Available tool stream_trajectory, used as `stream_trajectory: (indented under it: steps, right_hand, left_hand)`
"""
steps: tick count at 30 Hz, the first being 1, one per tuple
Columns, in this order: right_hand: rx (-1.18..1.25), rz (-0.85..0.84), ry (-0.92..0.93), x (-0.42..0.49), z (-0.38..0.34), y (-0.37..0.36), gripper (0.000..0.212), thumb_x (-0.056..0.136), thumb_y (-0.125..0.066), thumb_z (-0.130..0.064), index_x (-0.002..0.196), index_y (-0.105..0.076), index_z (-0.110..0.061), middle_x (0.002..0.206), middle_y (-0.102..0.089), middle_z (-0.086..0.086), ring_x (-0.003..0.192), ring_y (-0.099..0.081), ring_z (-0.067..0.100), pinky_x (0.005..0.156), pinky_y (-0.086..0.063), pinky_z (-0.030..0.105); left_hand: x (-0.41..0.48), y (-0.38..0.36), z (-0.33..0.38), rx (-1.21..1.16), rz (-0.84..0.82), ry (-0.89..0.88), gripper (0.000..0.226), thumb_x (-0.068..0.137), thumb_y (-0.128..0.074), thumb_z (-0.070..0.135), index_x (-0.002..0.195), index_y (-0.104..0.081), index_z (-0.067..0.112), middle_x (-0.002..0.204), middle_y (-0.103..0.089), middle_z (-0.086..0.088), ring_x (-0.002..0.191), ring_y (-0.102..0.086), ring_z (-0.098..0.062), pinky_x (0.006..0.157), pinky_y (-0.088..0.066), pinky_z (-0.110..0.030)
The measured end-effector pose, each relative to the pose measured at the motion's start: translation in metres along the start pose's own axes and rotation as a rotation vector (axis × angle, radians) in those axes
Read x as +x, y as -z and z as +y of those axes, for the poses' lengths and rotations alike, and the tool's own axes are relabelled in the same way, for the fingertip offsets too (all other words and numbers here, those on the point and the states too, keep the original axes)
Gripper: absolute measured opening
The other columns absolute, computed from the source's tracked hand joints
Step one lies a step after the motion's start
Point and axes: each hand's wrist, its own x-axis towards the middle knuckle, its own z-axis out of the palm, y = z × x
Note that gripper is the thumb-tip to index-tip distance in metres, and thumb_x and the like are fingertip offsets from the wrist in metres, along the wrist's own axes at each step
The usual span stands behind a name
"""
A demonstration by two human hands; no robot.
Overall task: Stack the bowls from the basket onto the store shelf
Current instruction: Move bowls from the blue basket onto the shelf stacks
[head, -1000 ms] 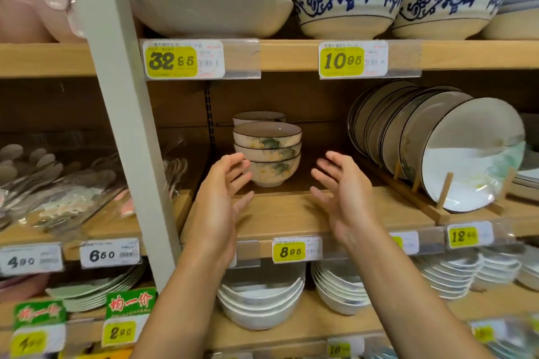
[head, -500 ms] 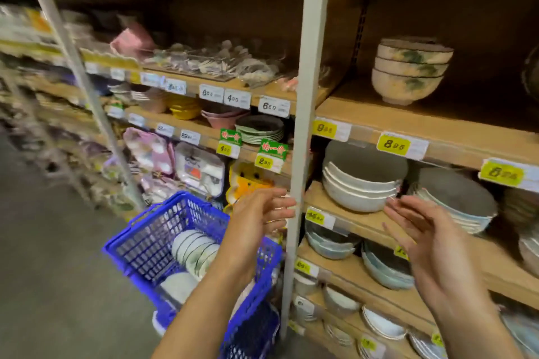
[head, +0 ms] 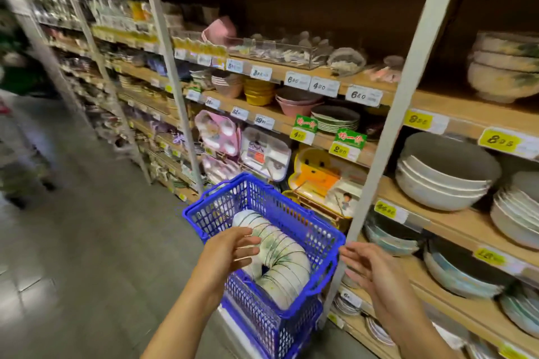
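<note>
Both hands have been lowered from the shelf point(head: 455, 109) toward the basket point(head: 291, 213). Nothing is being held: the left hand point(head: 226, 253), fingers spread, is hovering over the bowls point(head: 280, 253) lying inside, the right hand point(head: 376, 274) open beside the rim.

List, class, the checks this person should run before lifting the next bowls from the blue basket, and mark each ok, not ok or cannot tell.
1. Left hand empty and open above the curved row of nested pale ceramic bowls: ok.
2. Right hand empty and open, beside the blue plastic mesh basket: ok.
3. Bowls within reach in basket: ok.
4. Basket steady on its support: cannot tell.
5. Room on the stack of three floral bowls on the wooden shelf: ok.
</note>
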Motion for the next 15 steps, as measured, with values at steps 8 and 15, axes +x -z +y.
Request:
stream_trajectory:
  steps: [8, 15]
  right_hand:
    - [-0.099, -0.024, -0.007, 0.013, 0.044, -0.115, 0.017, 0.095, -0.056, -0.018, 0.096, -0.072, -0.012, 0.092, -0.077, 0.003, 0.093, -0.071, 0.016, 0.085, -0.053, 0.037]
    - [-0.167, 0.029, -0.085, 0.039, 0.074, -0.165, 0.016, 0.094, -0.057, -0.021, 0.099, -0.071, -0.013, 0.1, -0.074, 0.003, 0.099, -0.068, 0.018, 0.094, -0.051, 0.042]
  left_hand:
    - [0.07, 0.111, 0.018, 0.12, -0.025, 0.072, 0.02, 0.092, -0.05, 0.018, 0.099, -0.066, 0.008, 0.087, -0.076, -0.009, 0.07, -0.071, -0.018, 0.077, -0.053, -0.035]
    - [0.127, 0.153, 0.025, 0.209, -0.081, 0.145, 0.019, 0.092, -0.052, 0.02, 0.099, -0.067, 0.01, 0.087, -0.076, -0.007, 0.068, -0.07, -0.017, 0.073, -0.052, -0.032]
